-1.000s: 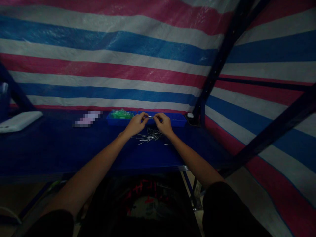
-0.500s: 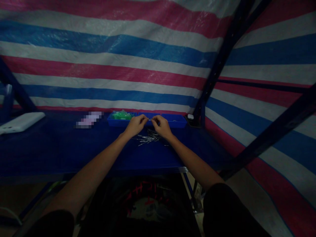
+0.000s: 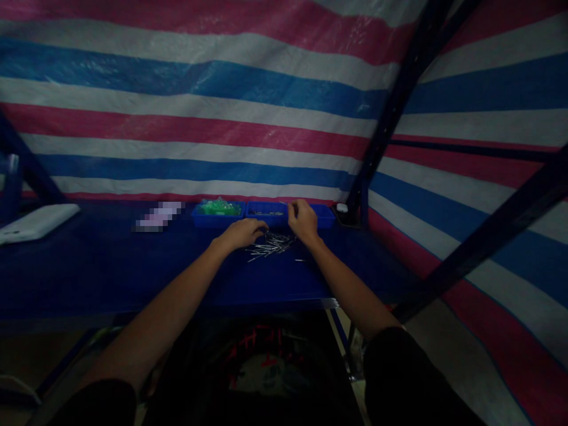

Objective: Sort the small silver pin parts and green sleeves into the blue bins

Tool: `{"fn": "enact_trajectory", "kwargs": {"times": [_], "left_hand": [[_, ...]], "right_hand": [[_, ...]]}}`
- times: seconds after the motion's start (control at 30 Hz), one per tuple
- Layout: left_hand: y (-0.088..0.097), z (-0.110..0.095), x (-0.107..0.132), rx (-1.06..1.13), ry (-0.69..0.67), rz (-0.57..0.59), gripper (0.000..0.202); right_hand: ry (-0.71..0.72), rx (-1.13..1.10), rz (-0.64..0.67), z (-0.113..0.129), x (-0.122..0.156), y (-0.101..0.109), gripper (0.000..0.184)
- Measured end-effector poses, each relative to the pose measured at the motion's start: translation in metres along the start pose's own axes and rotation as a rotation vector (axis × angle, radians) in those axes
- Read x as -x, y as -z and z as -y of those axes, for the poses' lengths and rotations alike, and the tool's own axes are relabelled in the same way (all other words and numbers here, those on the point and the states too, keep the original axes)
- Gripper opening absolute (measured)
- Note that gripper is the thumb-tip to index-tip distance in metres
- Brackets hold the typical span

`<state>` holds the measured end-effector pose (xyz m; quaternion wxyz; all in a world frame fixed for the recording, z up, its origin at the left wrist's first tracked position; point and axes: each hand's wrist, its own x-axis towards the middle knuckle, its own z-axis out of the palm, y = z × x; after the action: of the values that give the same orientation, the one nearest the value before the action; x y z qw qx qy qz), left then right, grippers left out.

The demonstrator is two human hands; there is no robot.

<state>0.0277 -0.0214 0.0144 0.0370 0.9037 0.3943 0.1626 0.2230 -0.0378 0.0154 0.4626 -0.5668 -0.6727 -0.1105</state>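
A loose pile of thin metal pins (image 3: 271, 244) lies on the dark blue table (image 3: 133, 266). My left hand (image 3: 243, 232) rests at the pile's left edge, fingers curled down onto the pins. My right hand (image 3: 303, 220) is raised over the blue tray (image 3: 266, 214) behind the pile, fingers pinched together at the tray's rim; what they hold is too small to make out. The tray's left compartment holds small green parts (image 3: 218, 206); its middle compartment holds a few pins.
A white flat box (image 3: 38, 221) lies at the table's left end. A small pale object (image 3: 158, 215) sits left of the tray. A dark metal rack post (image 3: 377, 142) rises right of the tray. Striped tarpaulin (image 3: 199, 118) hangs behind.
My hands were together above the pile, pinching a pin between them. They have parted: the left dropped to the pile, the right moved back and right over the tray.
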Motion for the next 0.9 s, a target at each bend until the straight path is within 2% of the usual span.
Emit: {"fn": "enact_trajectory", "kwargs": {"times": [0.07,0.13,0.2,0.27,0.4,0.5,0.6,0.77,0.9], "left_hand": [[0.0,0.003,0.002,-0.127,-0.013,0.098,0.031],[0.0,0.004,0.004,-0.189,0.008,0.129,0.029],[0.0,0.005,0.004,-0.217,0.04,0.125,0.021],[0.0,0.006,0.003,-0.216,0.059,0.116,0.016],[-0.002,0.01,0.0,-0.09,0.038,0.09,0.015],[-0.002,0.013,-0.003,0.06,0.032,-0.008,0.017],[0.0,0.013,-0.006,0.153,0.041,-0.124,0.019],[0.0,0.012,-0.005,0.197,0.059,-0.194,0.019],[0.002,0.008,-0.004,0.241,0.064,-0.249,0.02]], "right_hand": [[-0.211,0.112,-0.039,-0.014,-0.005,0.009,0.02],[-0.384,0.176,-0.026,-0.026,-0.007,0.015,0.025],[-0.449,0.18,0.0,-0.032,-0.008,0.016,0.031],[-0.397,0.128,0.026,-0.029,-0.007,0.012,0.032],[-0.128,-0.025,0.143,-0.003,0.001,-0.002,0.028],[0.102,-0.081,0.269,0.018,0.009,-0.008,0.021],[0.258,-0.059,0.305,0.027,0.015,-0.008,0.016],[0.31,0.023,0.281,0.024,0.016,-0.007,0.011],[0.308,-0.009,0.249,0.021,0.015,-0.009,0.01]]}}
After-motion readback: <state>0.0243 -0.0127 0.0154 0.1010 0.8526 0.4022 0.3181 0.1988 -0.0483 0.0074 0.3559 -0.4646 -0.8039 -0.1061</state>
